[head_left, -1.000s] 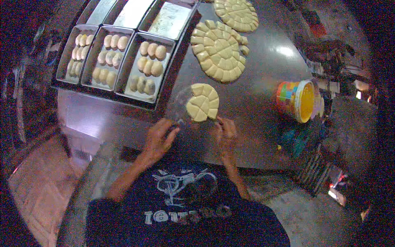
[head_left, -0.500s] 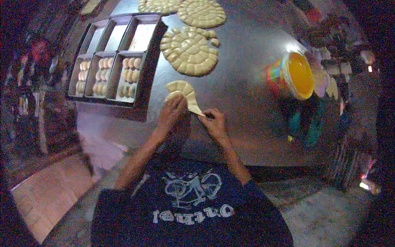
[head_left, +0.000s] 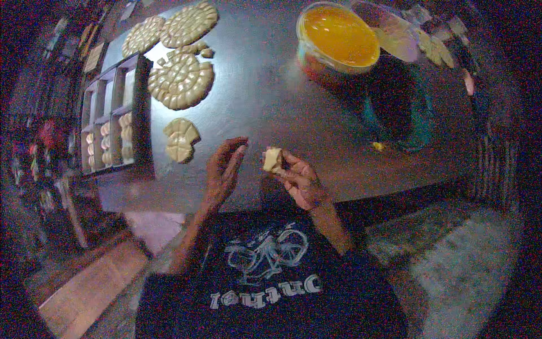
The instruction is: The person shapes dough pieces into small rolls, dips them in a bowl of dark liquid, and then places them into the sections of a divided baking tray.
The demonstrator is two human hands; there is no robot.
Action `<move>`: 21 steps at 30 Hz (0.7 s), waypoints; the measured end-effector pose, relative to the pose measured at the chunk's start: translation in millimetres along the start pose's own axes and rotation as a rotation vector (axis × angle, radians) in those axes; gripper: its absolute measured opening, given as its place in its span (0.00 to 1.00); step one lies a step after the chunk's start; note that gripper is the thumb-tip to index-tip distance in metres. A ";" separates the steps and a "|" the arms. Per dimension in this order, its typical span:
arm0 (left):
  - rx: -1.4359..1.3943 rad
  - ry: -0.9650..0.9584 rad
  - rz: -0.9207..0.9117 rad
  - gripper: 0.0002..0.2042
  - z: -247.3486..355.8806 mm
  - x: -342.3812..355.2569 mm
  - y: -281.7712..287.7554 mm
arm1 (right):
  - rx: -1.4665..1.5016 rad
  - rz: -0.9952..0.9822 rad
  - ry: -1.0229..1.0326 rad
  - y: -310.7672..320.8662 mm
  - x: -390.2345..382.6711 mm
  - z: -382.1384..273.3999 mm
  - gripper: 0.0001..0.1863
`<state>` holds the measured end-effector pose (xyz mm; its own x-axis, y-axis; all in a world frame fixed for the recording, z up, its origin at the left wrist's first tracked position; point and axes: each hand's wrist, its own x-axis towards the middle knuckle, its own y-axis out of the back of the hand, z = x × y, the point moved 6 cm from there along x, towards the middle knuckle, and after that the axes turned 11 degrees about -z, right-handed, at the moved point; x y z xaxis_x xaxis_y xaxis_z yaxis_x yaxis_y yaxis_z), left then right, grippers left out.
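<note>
My right hand (head_left: 302, 183) grips a small pale dough piece (head_left: 272, 160) above the steel table (head_left: 243, 90). Just left of it, my left hand (head_left: 224, 168) is raised with fingers extended and slightly curved, holding nothing visible. A small, partly divided dough round (head_left: 179, 148) lies left of both hands. Behind it is a large scored dough round (head_left: 180, 86) with loose bits at its top edge, and two more scored rounds (head_left: 189, 25) lie farther back.
At left, a dark six-compartment tray (head_left: 143, 113) has shaped dough in the front compartments. A bucket of yellow substance (head_left: 337, 37) stands at back right, beside lilac and pale round items. A dark teal object (head_left: 418, 121) is at the right, too dim to identify.
The view has turned, shifting the table's contents leftward. A piece is off the small round and in my right hand. My left hand has left the dough.
</note>
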<state>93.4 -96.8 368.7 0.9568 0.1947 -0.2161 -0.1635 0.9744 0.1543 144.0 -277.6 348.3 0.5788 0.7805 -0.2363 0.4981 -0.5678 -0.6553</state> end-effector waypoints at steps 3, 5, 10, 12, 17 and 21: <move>-0.154 -0.027 -0.041 0.16 3.5 4.9 -31.0 | -0.142 0.105 0.032 0.4 -18.1 -12.6 0.22; -0.206 -0.019 -0.042 0.16 9.9 4.1 -47.6 | -0.288 0.133 0.050 14.6 -28.3 -9.1 0.22; 0.164 -0.250 0.042 0.16 79.5 0.0 -73.1 | -0.165 0.077 0.170 47.7 -36.8 6.2 0.19; 0.355 -0.469 0.077 0.16 96.0 -8.2 -91.1 | 0.209 0.017 0.218 37.3 -35.8 2.9 0.19; 0.703 -0.912 0.008 0.18 117.4 -17.9 -141.0 | 0.376 0.025 0.207 45.8 -56.1 2.5 0.19; 0.739 -1.082 -0.105 0.16 107.8 -22.7 -165.4 | 0.381 0.043 0.183 54.3 -66.3 9.1 0.18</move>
<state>124.7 -274.5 452.1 0.7207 -0.4027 0.5642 -0.2379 0.6209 0.7470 126.8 -357.8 321.9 0.7159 0.6796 -0.1602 0.2172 -0.4348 -0.8740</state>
